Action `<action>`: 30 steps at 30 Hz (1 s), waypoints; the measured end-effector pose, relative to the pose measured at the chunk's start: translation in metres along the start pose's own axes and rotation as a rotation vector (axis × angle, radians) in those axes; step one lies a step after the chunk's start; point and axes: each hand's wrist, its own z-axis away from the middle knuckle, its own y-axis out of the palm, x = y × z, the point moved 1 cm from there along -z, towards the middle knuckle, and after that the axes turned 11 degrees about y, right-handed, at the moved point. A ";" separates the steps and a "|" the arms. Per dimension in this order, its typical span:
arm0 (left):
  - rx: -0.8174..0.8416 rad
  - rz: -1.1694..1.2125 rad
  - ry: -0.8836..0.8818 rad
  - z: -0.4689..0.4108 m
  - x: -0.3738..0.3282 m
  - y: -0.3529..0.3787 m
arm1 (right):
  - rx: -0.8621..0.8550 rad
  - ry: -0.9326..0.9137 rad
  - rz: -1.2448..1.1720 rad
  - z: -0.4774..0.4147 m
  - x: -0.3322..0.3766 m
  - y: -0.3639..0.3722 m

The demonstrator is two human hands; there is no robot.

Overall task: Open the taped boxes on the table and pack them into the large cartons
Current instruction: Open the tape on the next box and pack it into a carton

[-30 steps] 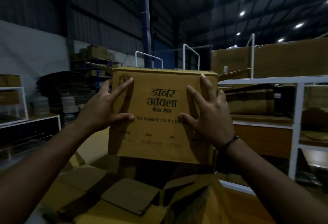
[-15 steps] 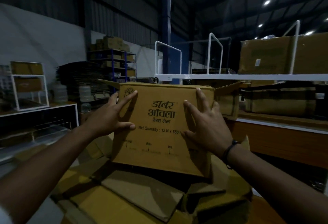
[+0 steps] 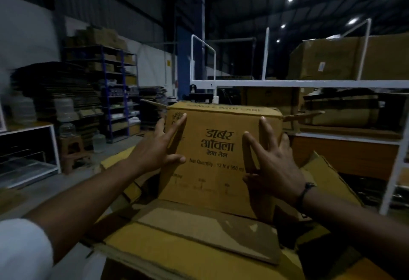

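Note:
A brown printed box [image 3: 218, 160] with dark lettering on its near face stands upright, its lower part down inside a large open carton [image 3: 192, 235] in front of me. My left hand [image 3: 159, 146] presses flat against the box's left side with fingers spread. My right hand [image 3: 272, 164], with a dark band on its wrist, presses the box's right side with straight spread fingers. The box's side flaps stick out to left and right at the top. The carton's flaps lie folded outward around the box.
A white metal rack [image 3: 309, 83] holding big cartons [image 3: 354, 58] stands behind and to the right. On the left are a blue shelf unit [image 3: 106, 89], stacks of flat cardboard [image 3: 55, 89], a small stool [image 3: 73, 146] and a white low shelf [image 3: 28, 153].
The box has come down from chest height into the large carton between both hands. My view has swung down and left.

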 end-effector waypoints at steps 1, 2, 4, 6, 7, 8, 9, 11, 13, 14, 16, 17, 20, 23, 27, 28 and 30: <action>-0.027 0.010 0.008 0.000 0.004 0.004 | -0.039 0.007 0.011 0.003 0.004 0.002; -0.054 0.025 0.018 0.000 0.006 0.008 | -0.080 0.013 0.008 0.006 0.006 0.005; -0.089 0.071 0.038 0.004 0.011 0.017 | -0.137 0.035 -0.012 0.015 0.011 0.012; -0.090 0.121 0.055 0.011 0.016 0.032 | -0.137 0.086 -0.032 0.030 0.015 0.023; -0.089 0.142 0.063 0.016 0.018 0.042 | -0.122 0.117 -0.039 0.038 0.017 0.030; -0.087 0.159 0.066 0.021 0.019 0.050 | -0.102 0.142 -0.044 0.046 0.020 0.039; -0.080 0.173 0.063 0.026 0.020 0.058 | -0.082 0.153 -0.047 0.054 0.022 0.047; -0.085 0.200 0.035 0.036 0.018 0.071 | -0.065 0.165 -0.064 0.068 0.026 0.058; -0.106 0.230 -0.035 0.043 0.018 0.078 | -0.088 0.201 -0.087 0.072 0.029 0.059; -0.105 0.249 -0.068 0.045 0.019 0.082 | -0.111 0.226 -0.093 0.073 0.030 0.059; -0.078 0.251 -0.114 0.050 0.025 0.087 | -0.145 0.264 -0.057 0.074 0.030 0.058; -0.053 0.216 -0.122 0.052 0.028 0.090 | -0.147 0.277 -0.005 0.075 0.030 0.059; -0.013 0.096 -0.139 0.062 0.029 0.095 | -0.164 0.298 0.112 0.077 0.027 0.066; 0.016 0.002 -0.125 0.071 0.027 0.104 | -0.163 0.320 0.119 0.075 0.026 0.069; 0.014 -0.094 -0.126 0.073 0.032 0.109 | -0.004 0.429 -0.041 0.065 0.024 0.072; 0.024 -0.117 -0.132 0.073 0.032 0.108 | 0.036 0.458 -0.070 0.062 0.023 0.072; 0.058 -0.172 -0.135 0.071 0.033 0.106 | 0.090 0.476 -0.044 0.059 0.021 0.073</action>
